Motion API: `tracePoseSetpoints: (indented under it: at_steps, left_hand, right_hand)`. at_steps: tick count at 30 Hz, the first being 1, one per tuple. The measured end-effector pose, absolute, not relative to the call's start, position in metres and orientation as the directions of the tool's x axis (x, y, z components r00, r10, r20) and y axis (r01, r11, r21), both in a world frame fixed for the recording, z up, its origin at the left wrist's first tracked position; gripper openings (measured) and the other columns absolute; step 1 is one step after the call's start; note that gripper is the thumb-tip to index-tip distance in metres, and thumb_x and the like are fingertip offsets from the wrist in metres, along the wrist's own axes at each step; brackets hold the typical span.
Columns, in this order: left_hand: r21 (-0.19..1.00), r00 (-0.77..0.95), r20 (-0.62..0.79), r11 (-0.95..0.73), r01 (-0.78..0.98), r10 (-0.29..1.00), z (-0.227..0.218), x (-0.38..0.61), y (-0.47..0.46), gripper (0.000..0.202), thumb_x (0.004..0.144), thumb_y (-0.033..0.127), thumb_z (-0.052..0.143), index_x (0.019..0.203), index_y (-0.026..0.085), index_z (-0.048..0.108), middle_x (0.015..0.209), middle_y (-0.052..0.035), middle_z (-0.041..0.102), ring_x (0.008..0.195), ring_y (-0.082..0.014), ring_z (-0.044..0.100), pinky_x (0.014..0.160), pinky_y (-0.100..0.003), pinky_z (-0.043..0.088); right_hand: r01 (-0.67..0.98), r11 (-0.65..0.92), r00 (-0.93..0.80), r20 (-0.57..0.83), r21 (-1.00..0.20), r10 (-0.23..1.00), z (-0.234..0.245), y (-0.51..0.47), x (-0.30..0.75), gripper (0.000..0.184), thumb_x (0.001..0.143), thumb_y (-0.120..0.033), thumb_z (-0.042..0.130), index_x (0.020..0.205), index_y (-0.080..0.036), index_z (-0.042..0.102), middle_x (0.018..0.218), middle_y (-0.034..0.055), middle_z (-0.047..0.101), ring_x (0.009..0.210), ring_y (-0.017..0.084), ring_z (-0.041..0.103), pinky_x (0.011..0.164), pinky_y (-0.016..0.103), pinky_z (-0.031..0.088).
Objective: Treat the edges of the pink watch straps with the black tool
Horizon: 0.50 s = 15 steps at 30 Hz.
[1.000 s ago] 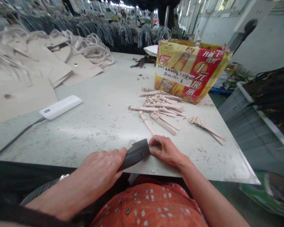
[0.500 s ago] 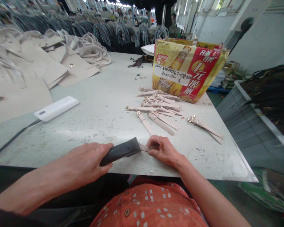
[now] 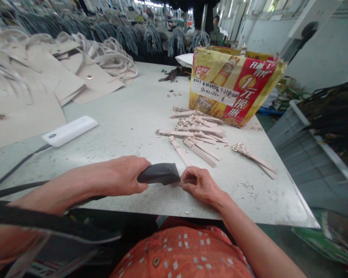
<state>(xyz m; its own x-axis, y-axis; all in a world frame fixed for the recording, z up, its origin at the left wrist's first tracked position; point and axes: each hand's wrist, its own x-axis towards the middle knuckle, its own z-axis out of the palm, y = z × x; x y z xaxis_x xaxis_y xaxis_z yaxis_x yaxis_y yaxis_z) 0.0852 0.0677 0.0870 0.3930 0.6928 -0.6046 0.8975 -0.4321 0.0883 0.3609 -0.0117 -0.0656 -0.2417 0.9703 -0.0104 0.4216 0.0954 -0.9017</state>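
Left hand (image 3: 130,175) was wrapped tight round smooth dark strap (image 3: 161,173), long axis left-right, squared end pointing at right hand (image 3: 201,184), which pinched pale strip (image 3: 177,183).

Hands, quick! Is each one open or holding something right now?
Left hand: closed, holding a dark strip.
Right hand: closed, pinching a pale strap, mostly hidden.

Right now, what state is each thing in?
Left hand, shut on dark strip
Right hand, pinching mostly hidden pale strap
Buckle straps, loosely piled, one cluster apart
Cardboard box, upright, open-topped
White corded device, lying flat
Pale bags, overlapping
Gray bin, open-topped, holding dark items
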Motion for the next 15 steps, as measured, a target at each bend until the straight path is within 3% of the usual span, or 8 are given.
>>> tracePoseSetpoints:
  at_steps: [4,12,15]
  left_hand:
    - [0.122,0.396,-0.612,-0.413,0.903,0.685,0.083,0.066,0.073,0.024,0.089,0.031,0.083,0.112,0.029,0.09,0.103,-0.0089,0.096,0.099,-0.0355,0.092,0.087,-0.041,0.062]
    - [0.073,0.425,-0.576,-0.474,0.877,0.698,0.085,0.088,0.072,0.017,0.085,0.034,0.085,0.102,0.03,0.086,0.1,-0.0098,0.094,0.095,-0.0353,0.09,0.081,-0.041,0.06]
    - [0.113,0.429,-0.575,-0.451,0.885,0.697,0.082,0.089,0.073,0.016,0.086,0.036,0.081,0.099,0.029,0.085,0.095,-0.0081,0.093,0.091,-0.0329,0.089,0.08,-0.038,0.059]
  right_hand:
    - [0.422,0.089,-0.243,-0.018,-0.902,0.97,-0.065,-0.012,0.361,0.034,0.081,0.005,0.088,0.093,-0.025,0.079,0.094,-0.004,0.081,0.092,0.02,0.073,0.089,0.032,0.053]
    - [0.468,0.126,-0.245,0.009,-0.875,0.97,-0.067,-0.012,0.359,0.03,0.083,0.002,0.087,0.094,-0.026,0.08,0.098,-0.0019,0.083,0.096,0.023,0.074,0.094,0.033,0.054]
    - [0.486,0.145,-0.249,0.023,-0.862,0.968,-0.067,-0.012,0.36,0.028,0.086,0.0,0.087,0.096,-0.025,0.081,0.101,-0.0006,0.085,0.097,0.023,0.074,0.096,0.034,0.055]
